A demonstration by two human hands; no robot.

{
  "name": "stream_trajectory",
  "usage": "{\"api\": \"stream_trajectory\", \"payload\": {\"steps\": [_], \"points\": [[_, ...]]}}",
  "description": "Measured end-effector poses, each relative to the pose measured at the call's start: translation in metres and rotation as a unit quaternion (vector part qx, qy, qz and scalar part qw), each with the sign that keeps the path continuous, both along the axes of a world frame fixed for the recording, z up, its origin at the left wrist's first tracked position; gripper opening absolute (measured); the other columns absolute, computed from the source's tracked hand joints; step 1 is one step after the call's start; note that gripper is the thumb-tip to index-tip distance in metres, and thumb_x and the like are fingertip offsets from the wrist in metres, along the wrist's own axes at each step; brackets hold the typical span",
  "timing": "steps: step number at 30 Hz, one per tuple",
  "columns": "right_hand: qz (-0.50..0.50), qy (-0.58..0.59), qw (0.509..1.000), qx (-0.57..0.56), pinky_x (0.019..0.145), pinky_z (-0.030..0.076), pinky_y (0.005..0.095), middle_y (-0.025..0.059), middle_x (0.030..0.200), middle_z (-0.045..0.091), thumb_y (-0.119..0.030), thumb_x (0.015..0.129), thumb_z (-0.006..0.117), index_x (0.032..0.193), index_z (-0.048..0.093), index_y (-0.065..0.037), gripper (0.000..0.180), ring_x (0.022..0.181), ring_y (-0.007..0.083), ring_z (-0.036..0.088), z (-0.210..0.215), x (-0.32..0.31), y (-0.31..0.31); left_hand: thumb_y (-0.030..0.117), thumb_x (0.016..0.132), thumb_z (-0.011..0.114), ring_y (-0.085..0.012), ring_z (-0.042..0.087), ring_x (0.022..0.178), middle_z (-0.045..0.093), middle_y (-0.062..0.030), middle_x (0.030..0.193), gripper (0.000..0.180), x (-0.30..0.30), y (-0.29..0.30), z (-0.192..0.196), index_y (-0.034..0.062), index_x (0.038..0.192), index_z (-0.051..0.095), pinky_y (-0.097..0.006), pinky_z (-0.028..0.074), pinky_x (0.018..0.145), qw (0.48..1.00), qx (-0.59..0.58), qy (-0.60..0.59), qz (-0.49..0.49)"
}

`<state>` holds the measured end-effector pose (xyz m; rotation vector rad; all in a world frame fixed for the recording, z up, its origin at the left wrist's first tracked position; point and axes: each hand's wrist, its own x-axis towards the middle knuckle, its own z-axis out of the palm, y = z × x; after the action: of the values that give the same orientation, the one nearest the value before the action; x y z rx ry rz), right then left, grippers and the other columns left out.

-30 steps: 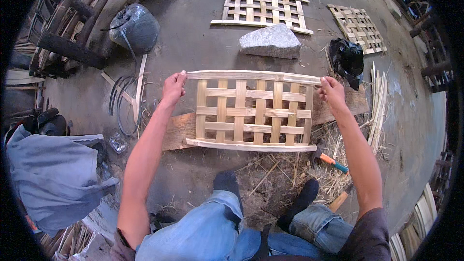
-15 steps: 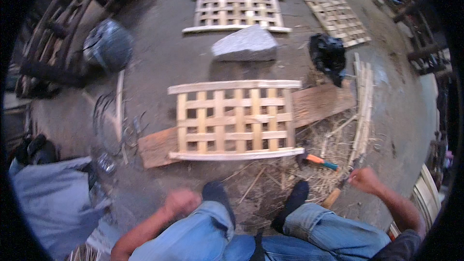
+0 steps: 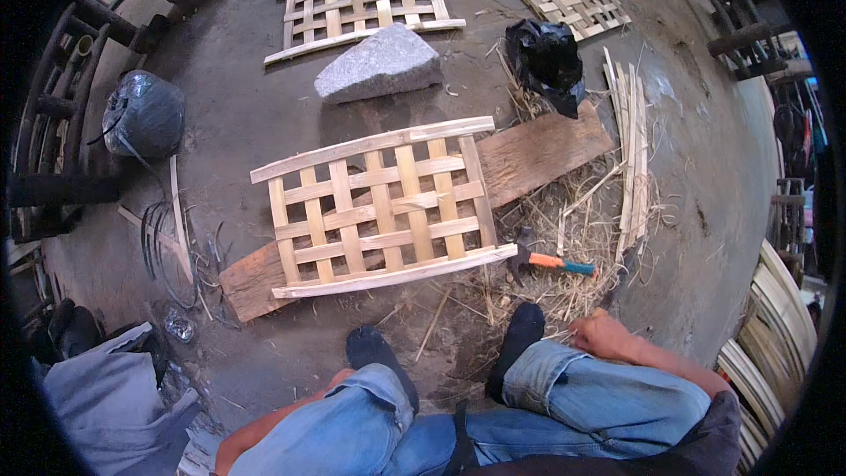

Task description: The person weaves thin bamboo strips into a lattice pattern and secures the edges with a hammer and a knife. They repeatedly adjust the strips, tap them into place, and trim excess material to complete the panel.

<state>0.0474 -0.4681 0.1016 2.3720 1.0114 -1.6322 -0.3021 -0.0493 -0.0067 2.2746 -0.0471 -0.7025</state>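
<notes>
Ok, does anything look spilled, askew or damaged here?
Pale, curly shavings lie scattered beside the orange-and-teal-handled hammer, looking untidy. The nearest pale woven-slat lattice lies askew over the brown wooden plank, their edges not parallel.

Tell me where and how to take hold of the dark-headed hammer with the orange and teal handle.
Probably best to grasp the hammer by the handle's teal end, from above and the right. The handle points right, away from the pale, slatted lattice panel, while the head lies close to the panel's near right corner. The bare right hand is nearer the teal end.
</notes>
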Motion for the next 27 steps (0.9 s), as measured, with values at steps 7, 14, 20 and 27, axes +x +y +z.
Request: {"api": "stream_trajectory", "payload": {"steps": [7,14,20,27], "points": [[-0.029,-0.023,0.998,0.045,0.075,0.052,0.0512,0.0234,0.087,0.066,-0.023,0.083,0.065,0.1,0.059,-0.004,0.026,0.085,0.0418,0.065,0.006,0.015,0.025,0.019,0.086,0.062,-0.0259,0.068,0.085,0.07,-0.0116,0.091,0.015,0.006,-0.03,0.009,0.0094,0.093,0.071,-0.039,0.054,0.074,1.0,-0.001,-0.008,-0.02],[-0.071,-0.019,0.996,0.042,0.076,0.051,0.0503,0.0195,0.084,0.068,-0.019,0.085,0.065,0.106,0.061,-0.004,0.027,0.084,0.04,0.066,0.015,0.018,0.025,0.017,0.085,0.062,-0.0258,0.069,0.085,0.07,-0.0112,0.091,0.014,0.016,-0.027,0.006,0.0096,0.093,0.071,-0.039,0.054,0.073,0.999,0.005,-0.001,-0.042],[-0.077,-0.018,0.996,0.05,0.076,0.052,0.0491,0.0185,0.086,0.068,-0.019,0.084,0.066,0.107,0.062,-0.004,0.028,0.086,0.0385,0.066,0.014,0.022,0.033,0.016,0.084,0.063,-0.0256,0.069,0.084,0.07,-0.0109,0.091,0.013,0.015,-0.033,0.008,0.0098,0.092,0.07,-0.039,0.055,0.073,0.999,0.011,-0.001,-0.043],[-0.064,-0.02,0.997,0.049,0.075,0.052,0.0477,0.0182,0.085,0.067,-0.018,0.084,0.066,0.105,0.062,-0.003,0.026,0.085,0.0367,0.067,0.01,0.026,0.036,0.015,0.083,0.063,-0.0255,0.069,0.084,0.07,-0.0105,0.091,0.012,0.016,-0.043,0.011,0.0099,0.091,0.07,-0.038,0.055,0.072,0.999,0.011,-0.004,-0.045]]}}
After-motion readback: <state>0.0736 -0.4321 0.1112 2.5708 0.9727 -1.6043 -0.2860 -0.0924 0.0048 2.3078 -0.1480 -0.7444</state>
